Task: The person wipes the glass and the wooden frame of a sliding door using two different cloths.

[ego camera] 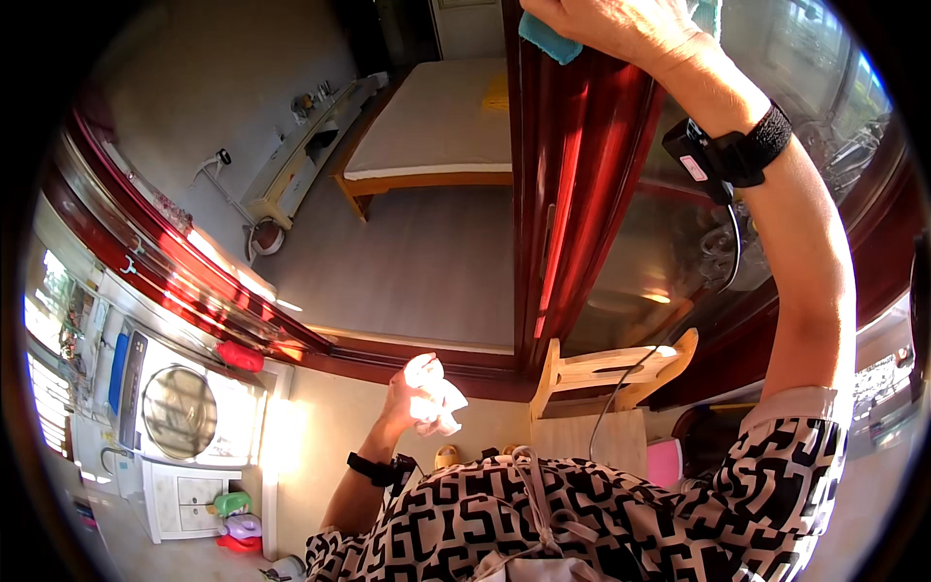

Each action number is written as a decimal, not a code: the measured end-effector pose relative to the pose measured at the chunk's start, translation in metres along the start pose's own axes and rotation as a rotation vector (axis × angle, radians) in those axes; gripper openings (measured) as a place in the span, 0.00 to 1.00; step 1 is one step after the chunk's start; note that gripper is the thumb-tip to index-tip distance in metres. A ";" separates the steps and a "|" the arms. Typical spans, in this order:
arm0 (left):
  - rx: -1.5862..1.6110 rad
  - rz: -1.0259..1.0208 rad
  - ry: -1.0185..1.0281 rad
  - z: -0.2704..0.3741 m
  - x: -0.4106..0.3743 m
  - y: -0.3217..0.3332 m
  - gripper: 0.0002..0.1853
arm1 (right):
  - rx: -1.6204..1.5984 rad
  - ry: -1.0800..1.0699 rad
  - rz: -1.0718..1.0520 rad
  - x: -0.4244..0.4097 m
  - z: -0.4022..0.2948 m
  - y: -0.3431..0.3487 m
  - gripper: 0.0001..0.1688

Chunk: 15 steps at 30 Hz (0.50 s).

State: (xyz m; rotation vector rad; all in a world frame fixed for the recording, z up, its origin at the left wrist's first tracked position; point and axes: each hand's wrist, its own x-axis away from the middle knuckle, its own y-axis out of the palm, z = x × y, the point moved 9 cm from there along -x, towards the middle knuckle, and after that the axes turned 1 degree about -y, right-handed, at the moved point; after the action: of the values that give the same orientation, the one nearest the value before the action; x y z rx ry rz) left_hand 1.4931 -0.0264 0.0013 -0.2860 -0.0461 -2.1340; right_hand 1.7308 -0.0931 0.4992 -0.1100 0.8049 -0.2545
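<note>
My right hand [625, 25] is raised at the top edge of the view, bent over a teal cloth [551, 40] against the upper part of a dark red sliding door frame [574, 145]. Part of that hand is cut off by the picture's edge. To its right is a patterned glass panel [618, 269] with reflections. Lower down, my left hand [396, 404] grips a crumpled white cloth or paper [435, 400], brightly sunlit, in front of the door's bottom track [436, 365]. Both wrists wear black straps with small devices.
A wooden chair [589, 429] stands close before the door, a cable hanging past it. Through the doorway are a bed [436, 120] and a low cabinet [305, 153]. At left are a top-loading washing machine [225, 411], a red container [240, 356] and several plastic bottles [236, 525].
</note>
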 end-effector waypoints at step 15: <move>-0.552 0.143 0.034 0.008 0.055 -0.028 0.24 | -0.812 0.124 -1.110 0.390 -0.378 0.164 0.18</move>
State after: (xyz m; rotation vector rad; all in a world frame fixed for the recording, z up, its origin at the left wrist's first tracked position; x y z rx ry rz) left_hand 1.4428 -0.0553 0.0239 -0.5553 0.5741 -1.9731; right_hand 1.7465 -0.0393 -0.0656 -1.3353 0.8638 -0.9709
